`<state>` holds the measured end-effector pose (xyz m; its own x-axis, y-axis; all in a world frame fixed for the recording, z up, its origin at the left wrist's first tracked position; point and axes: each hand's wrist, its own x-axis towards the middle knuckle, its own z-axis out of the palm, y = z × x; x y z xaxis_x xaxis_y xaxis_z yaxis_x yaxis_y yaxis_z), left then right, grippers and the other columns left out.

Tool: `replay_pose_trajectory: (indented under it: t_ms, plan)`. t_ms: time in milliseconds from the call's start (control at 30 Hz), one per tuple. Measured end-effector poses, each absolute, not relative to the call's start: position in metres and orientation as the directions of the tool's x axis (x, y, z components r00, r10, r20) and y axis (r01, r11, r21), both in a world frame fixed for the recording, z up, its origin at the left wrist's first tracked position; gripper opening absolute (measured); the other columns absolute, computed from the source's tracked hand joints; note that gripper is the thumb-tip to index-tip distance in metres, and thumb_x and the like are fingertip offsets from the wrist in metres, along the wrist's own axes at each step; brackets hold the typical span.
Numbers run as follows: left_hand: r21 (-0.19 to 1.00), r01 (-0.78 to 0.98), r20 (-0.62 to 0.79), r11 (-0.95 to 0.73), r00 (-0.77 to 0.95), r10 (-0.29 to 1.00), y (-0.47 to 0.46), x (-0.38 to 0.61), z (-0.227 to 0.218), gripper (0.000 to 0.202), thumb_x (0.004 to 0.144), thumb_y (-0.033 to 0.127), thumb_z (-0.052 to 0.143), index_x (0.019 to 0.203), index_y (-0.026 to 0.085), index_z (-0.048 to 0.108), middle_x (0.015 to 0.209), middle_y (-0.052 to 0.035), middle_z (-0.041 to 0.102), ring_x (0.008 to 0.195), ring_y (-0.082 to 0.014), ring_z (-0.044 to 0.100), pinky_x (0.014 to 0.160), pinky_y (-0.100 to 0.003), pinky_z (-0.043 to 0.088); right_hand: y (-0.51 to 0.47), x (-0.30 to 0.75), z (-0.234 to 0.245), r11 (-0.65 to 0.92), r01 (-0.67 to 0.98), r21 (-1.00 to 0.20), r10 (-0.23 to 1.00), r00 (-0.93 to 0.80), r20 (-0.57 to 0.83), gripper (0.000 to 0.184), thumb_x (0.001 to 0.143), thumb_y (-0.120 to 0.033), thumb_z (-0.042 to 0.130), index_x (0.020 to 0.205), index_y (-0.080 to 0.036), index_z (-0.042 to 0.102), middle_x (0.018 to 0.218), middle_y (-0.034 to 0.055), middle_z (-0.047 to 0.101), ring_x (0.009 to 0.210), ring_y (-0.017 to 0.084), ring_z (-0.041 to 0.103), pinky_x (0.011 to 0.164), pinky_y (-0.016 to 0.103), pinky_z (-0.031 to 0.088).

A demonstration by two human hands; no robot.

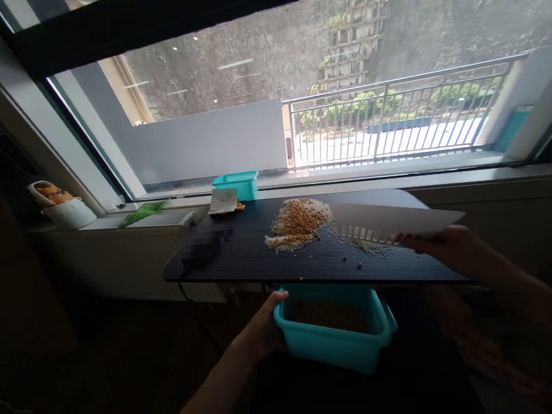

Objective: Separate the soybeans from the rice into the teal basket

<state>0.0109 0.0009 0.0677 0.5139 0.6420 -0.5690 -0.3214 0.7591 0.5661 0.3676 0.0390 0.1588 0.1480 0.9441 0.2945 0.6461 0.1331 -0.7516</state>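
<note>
My left hand (270,323) grips the left rim of a turquoise plastic basin (331,347), thumb over the edge. The basin is just below the table's front edge, with a layer of brownish grains (326,313) in its shaded bottom. My right hand (448,243) is closed on a thin white sheet (393,217) with a row of slots along its lower edge. The sheet is held low over the table's right side, its left end close to a pile of yellow beans (299,218) and white rice-like grains (279,241). Loose grains (373,247) lie under the slotted edge.
On the dark table (256,263) are a blurred dark object (204,245) with a cable and a paper piece (223,201). A second turquoise basin (238,186) stands by the window. Along the left sill are a white pot (70,213) and a green cloth-like item (145,212).
</note>
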Motion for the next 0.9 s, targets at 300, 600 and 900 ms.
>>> replay_pose_trajectory:
  t_ms: [300, 600, 900]
  plan:
    - [0.58, -0.282, -0.59, 0.765, 0.502, 0.632, -0.001, 0.032, 0.067, 0.055, 0.076, 0.055, 0.052, 0.117, 0.018, 0.056, 0.093, -0.0073, 0.07, 0.091, -0.0262, 0.065, 0.078, -0.036, 0.049, -0.027, 0.329, 0.137, -0.005, 0.618, -0.786, 0.951, 0.246, 0.188, 0.04, 0.065, -0.056, 0.063, 0.064, -0.017, 0.073, 0.065, 0.0058, 0.072, 0.071, 0.033, 0.067, 0.06, 0.037, 0.053]
    - [0.57, -0.306, -0.588, 0.762, 0.496, 0.639, -0.002, 0.026, 0.071, 0.054, 0.077, 0.053, 0.052, 0.115, 0.016, 0.057, 0.095, -0.0096, 0.07, 0.09, -0.0272, 0.065, 0.078, -0.037, 0.049, -0.023, 0.324, 0.132, 0.103, 0.501, -0.859, 0.952, 0.201, 0.231, 0.037, 0.063, -0.051, 0.07, 0.077, -0.018, 0.076, 0.078, 0.0059, 0.075, 0.077, 0.031, 0.069, 0.067, 0.037, 0.055]
    - [0.578, -0.309, -0.608, 0.755, 0.453, 0.652, -0.001, 0.013, 0.066, 0.053, 0.078, 0.054, 0.051, 0.115, 0.016, 0.058, 0.091, -0.009, 0.07, 0.086, -0.0267, 0.066, 0.074, -0.036, 0.05, 0.039, 0.312, 0.135, 0.155, 0.697, -0.7, 0.905, 0.184, 0.384, 0.035, 0.068, -0.05, 0.062, 0.06, -0.016, 0.07, 0.054, 0.0051, 0.065, 0.057, 0.022, 0.062, 0.049, 0.029, 0.043]
